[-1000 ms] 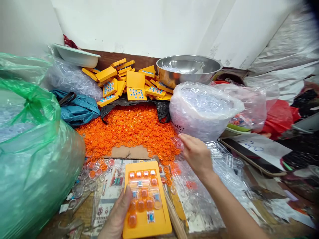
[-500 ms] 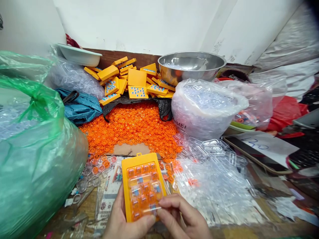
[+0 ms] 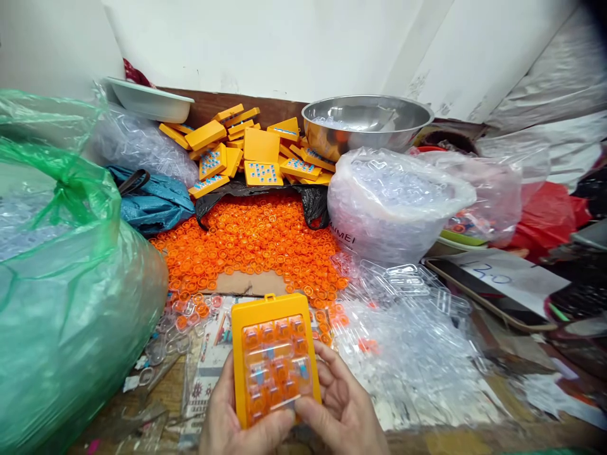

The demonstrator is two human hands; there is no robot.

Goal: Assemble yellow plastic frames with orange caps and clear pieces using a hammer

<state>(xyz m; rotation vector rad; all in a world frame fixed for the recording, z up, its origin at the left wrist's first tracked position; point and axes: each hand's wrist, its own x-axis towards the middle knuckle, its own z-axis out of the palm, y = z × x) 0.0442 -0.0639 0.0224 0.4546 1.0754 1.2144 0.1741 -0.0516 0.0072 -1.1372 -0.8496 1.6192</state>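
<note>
Head view, the only one I have on my feed: both bare hands are low in the middle, sharing one yellow case between them. From where I sit, the left hand is clasped round the case's left side, thumb laid across the lower front. The right hand is closed on the lower right corner, thumb pressing the face and the other fingers curled by the edge; I cannot tell whether a small loose part is pinched under that thumb.

The case is tilted with its face toward me, showing rows of translucent orange caps and some clear ones, with bits of blue beneath. I see it over a printed sheet, just in front of a piece of cardboard and a wide heap of orange rings.

Clear plastic pieces are strewn to the right of the hands, near a phone partly under a paper. A bulging green bag fills the left. Farther back I make out piled yellow cases, a metal bowl and a white bag.
</note>
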